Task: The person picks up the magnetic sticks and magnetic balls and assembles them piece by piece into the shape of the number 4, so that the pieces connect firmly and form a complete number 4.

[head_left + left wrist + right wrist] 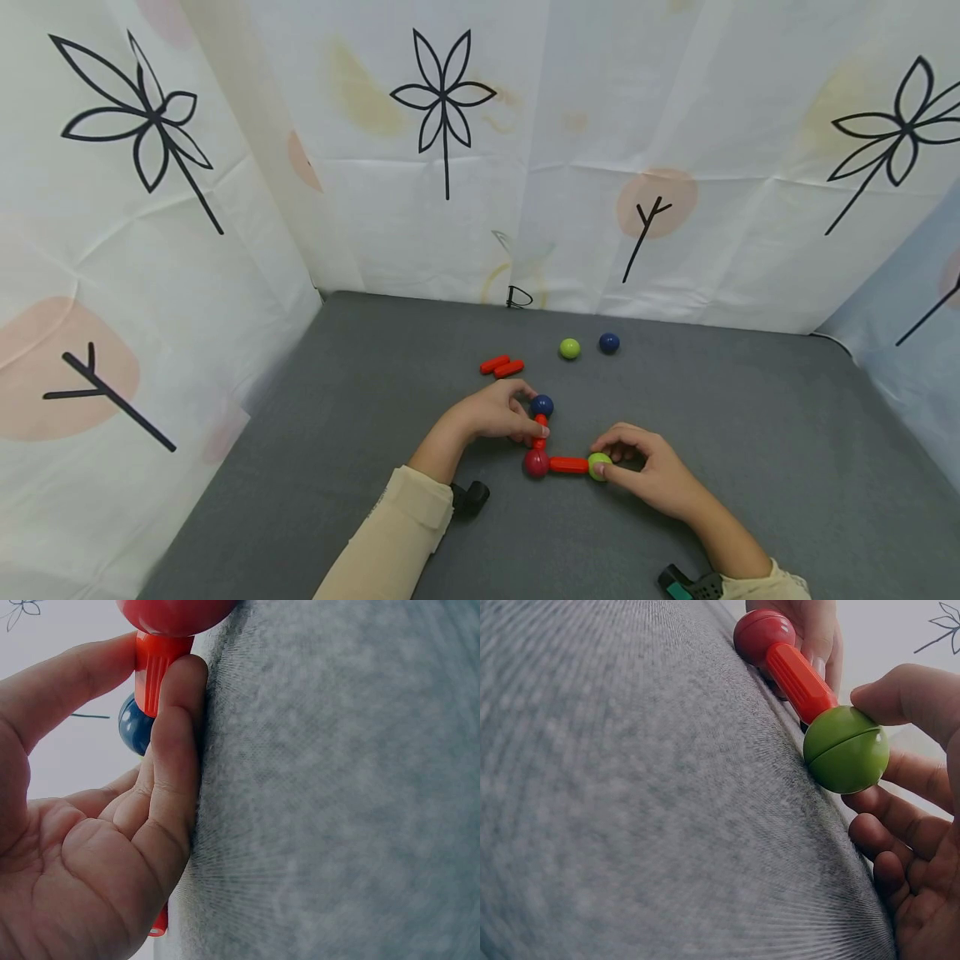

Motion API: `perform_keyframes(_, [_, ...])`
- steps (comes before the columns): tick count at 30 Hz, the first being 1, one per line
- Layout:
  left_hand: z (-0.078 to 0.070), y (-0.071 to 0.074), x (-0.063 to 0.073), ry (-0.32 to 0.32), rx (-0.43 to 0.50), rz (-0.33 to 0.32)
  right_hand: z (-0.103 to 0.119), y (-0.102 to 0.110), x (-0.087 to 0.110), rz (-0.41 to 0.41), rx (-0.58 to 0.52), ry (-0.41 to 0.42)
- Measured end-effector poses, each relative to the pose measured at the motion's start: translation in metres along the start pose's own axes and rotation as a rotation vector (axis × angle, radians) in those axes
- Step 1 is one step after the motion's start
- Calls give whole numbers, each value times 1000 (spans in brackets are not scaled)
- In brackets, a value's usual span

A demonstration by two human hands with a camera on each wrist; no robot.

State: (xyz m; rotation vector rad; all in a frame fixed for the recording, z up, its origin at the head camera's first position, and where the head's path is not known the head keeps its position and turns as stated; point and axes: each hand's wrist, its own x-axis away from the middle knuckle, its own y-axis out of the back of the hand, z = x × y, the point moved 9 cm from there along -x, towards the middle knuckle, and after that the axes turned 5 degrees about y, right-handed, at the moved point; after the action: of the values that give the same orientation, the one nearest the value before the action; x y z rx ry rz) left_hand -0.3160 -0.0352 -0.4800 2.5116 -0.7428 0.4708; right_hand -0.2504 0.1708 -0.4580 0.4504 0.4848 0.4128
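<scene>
An L-shaped piece lies on the grey table, with a red ball (536, 463) at its corner. One red rod (568, 465) runs right from it to a green ball (597, 459); a second red rod (154, 667) leads away to a blue ball (542, 405). My left hand (491, 414) pinches this second rod between thumb and fingers, and its fingertips reach beside the blue ball. With thumb and fingers, my right hand (652, 468) holds the green ball (846, 754) from the right.
Two loose red rods (502, 366) lie beyond the left hand. Farther back on the grey table (360, 400) are another green ball (569, 348) and a dark blue ball (609, 342). A printed white cloth (570, 242) hangs along the back and sides.
</scene>
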Motion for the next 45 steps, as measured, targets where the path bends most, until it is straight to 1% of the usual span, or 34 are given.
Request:
perform_keyframes(18, [-1, 0, 1, 21, -10, -11, -7, -1, 1, 9, 0, -41])
perform_keyframes(28, [-2, 1, 2, 8, -12, -12, -5, -1, 1, 14, -3, -46])
perform_keyframes(38, [-1, 1, 3, 15, -13, -14, -5, -1, 0, 9, 7, -66])
perform_keyframes(45, [-2, 1, 3, 9, -14, -17, -5, -1, 0, 4, 11, -60])
